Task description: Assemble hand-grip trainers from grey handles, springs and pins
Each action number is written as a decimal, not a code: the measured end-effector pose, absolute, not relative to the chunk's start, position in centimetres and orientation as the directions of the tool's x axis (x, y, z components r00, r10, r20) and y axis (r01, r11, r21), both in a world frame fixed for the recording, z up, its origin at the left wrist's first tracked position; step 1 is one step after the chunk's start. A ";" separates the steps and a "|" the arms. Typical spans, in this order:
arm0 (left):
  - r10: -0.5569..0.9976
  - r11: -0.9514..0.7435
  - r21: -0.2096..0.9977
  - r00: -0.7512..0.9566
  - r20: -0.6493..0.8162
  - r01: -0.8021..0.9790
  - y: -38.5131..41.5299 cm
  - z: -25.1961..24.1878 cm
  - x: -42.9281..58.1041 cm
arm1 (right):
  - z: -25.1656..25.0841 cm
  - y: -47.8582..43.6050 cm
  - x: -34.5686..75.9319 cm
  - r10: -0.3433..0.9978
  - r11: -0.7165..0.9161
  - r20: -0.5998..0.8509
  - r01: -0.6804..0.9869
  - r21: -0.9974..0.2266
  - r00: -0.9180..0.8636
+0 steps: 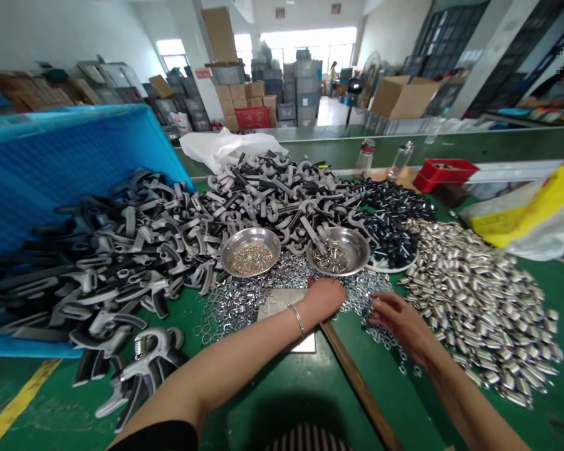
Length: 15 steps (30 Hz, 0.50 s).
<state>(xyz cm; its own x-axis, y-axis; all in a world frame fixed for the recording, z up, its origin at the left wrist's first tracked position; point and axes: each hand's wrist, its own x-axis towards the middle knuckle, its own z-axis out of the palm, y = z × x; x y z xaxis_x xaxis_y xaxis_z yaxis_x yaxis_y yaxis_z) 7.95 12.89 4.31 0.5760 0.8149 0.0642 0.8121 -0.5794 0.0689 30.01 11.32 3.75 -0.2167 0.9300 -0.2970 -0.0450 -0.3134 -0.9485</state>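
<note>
My left hand, with a bangle on the wrist, is closed near the front of the two steel bowls. Its fingers are mostly hidden, and so is what they hold. A wooden handle runs from beneath this hand toward my body. Under and beside the left forearm lies a flat metal plate. My right hand has its fingertips drawn together at the scattered metal rings; anything pinched there is too small to make out. One steel bowl holds tiny brass-coloured parts, the other short metal pins.
Grey-black hand grip parts spill from a blue crate on the left. Black parts and shiny metal sleeves are heaped to the right. Behind them stand a red bin and glass bottles.
</note>
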 end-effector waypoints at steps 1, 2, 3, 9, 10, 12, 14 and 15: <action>0.822 -0.570 0.081 0.566 0.065 0.818 12.9 4.4 7.7 | 3.9 10.9 29.7 0.924 -0.345 -0.315 -0.118 -0.931 -0.216; 0.827 -0.562 0.095 0.557 0.072 0.822 12.9 4.7 7.5 | 4.0 10.6 29.3 0.923 -0.352 -0.317 -0.149 -0.924 -0.218; 0.831 -0.556 0.110 0.550 0.082 0.824 12.7 5.0 7.3 | 4.2 10.3 28.8 0.924 -0.349 -0.310 -0.165 -0.922 -0.222; 0.935 -0.354 0.625 0.243 0.259 0.695 8.1 6.8 5.1 | 5.8 8.0 25.1 0.879 -0.406 -0.318 -0.210 -0.889 -0.354; 0.967 -0.255 0.790 0.128 0.222 0.557 6.7 6.8 4.5 | 6.1 7.5 24.4 0.856 -0.426 -0.324 -0.194 -0.883 -0.403; 0.999 -0.018 0.979 -0.024 0.023 0.205 4.0 6.4 3.2 | 6.4 6.4 22.9 0.799 -0.472 -0.333 -0.181 -0.863 -0.501; 0.982 0.171 0.979 -0.059 -0.178 -0.113 1.4 6.0 2.1 | 6.5 5.5 21.2 0.739 -0.526 -0.334 -0.192 -0.828 -0.585; 0.970 0.216 0.949 -0.063 -0.236 -0.229 0.3 5.9 1.6 | 6.6 5.0 20.3 0.711 -0.551 -0.334 -0.196 -0.811 -0.618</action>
<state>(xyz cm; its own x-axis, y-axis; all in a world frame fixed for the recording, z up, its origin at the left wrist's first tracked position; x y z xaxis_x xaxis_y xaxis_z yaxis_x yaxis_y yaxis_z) 1.64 0.31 5.93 -0.0631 0.9697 -0.2362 -0.2292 0.2162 0.9490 20.34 5.04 6.57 -0.6184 0.7115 -0.3338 -0.1963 -0.5511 -0.8110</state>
